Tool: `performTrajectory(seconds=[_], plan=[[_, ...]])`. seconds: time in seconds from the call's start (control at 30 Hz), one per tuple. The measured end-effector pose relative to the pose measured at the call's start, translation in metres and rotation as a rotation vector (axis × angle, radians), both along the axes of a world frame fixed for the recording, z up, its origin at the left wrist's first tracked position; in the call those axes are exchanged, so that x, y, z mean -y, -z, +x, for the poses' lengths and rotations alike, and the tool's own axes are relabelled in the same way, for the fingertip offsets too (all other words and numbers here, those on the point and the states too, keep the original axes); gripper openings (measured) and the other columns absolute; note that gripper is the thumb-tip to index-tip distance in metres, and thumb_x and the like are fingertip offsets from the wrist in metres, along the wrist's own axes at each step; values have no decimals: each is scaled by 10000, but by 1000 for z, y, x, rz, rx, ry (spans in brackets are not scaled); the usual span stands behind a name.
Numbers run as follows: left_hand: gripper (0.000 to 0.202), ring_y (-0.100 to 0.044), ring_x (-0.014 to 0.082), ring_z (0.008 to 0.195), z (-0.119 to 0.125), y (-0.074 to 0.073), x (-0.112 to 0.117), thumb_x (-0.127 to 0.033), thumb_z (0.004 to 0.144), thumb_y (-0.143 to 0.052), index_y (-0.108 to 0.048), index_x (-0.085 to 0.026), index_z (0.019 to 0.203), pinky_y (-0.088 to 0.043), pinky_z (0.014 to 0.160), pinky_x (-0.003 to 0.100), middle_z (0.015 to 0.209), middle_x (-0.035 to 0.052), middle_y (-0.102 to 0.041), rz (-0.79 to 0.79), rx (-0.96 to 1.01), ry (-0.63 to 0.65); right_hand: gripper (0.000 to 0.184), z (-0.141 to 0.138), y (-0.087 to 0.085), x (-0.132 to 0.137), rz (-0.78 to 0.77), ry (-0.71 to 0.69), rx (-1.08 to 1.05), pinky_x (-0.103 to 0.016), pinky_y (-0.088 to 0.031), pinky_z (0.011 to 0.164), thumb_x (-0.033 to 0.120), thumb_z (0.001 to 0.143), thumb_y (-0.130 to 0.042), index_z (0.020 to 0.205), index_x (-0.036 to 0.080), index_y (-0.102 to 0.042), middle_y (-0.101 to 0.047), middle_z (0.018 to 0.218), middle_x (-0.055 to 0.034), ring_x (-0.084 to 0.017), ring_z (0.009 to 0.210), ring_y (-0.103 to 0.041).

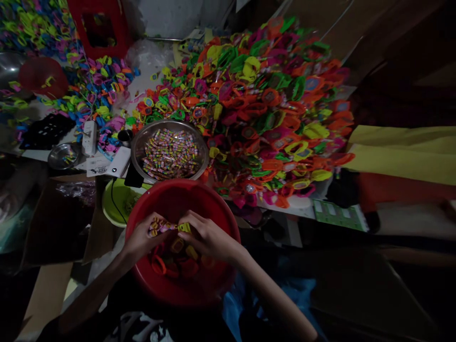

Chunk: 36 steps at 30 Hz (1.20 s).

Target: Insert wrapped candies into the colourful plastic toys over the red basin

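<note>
Over a red basin, my left hand is closed around several small wrapped candies with pink and yellow wrappers. My right hand pinches a yellow plastic toy watch, close to the tip of one candy. Whether the candy touches the toy watch I cannot tell. Down in the basin lie a few orange and yellow toy watches, partly in shadow. Just behind the basin is a steel bowl filled with the same sort of wrapped candies.
A big heap of colourful toy watches covers the table's middle and right. More plastic pieces are spread at left near a red stool. A power strip, white power bank, green basin and cardboard box are nearby.
</note>
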<state>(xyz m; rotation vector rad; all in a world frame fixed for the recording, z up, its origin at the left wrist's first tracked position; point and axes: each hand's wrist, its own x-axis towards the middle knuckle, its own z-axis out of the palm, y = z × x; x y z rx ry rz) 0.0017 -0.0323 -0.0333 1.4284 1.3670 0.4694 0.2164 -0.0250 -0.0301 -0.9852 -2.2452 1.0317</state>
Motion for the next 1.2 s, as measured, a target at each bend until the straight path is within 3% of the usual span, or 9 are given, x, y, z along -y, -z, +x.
performTrajectory(seconds=[0.23,0.47,0.6,0.87,1.07,1.2], plan=[[211,-621,177,903,-3,4,5,-316,836,-573,-570,-191,1006,-467,791,254,975,33,-654,137,-31,54,141,-5,5,1,-17,-5,-11,-288,-445,696,312,955,-425,965,173,-450,-531,916,-71,-172,803,-525],[273,-574,215,1015,-8,15,9,-124,800,-488,-575,-172,1054,-461,874,307,1059,86,-622,550,-49,298,128,-5,10,2,-81,3,-5,-282,-449,692,302,944,-448,956,175,-436,-534,930,-65,-164,795,-544],[334,-579,221,991,-7,16,9,-93,791,-419,-571,-156,1082,-477,860,314,1035,100,-625,674,-119,355,97,-4,11,0,-107,6,4,-269,-442,676,266,922,-471,922,177,-433,-531,899,-53,-151,757,-533],[240,-600,205,883,-11,21,4,-131,865,-414,-588,-155,1028,-491,750,290,948,104,-636,706,-40,462,135,0,14,-5,-181,-82,-90,-272,-445,796,270,892,-530,983,177,-494,-577,960,-59,-164,888,-570],[214,-580,186,765,-12,25,8,-159,898,-376,-588,-148,919,-468,684,287,826,94,-629,801,2,485,132,-6,17,2,-171,-108,-75,-221,-424,660,280,941,-422,858,188,-471,-551,882,-29,-119,736,-537],[142,-587,194,793,-13,26,11,-144,850,-445,-581,-159,886,-464,717,281,847,93,-637,703,-56,540,193,-8,32,4,-184,-149,-85,-225,-433,640,282,938,-414,777,186,-462,-549,825,-25,-120,706,-529]])
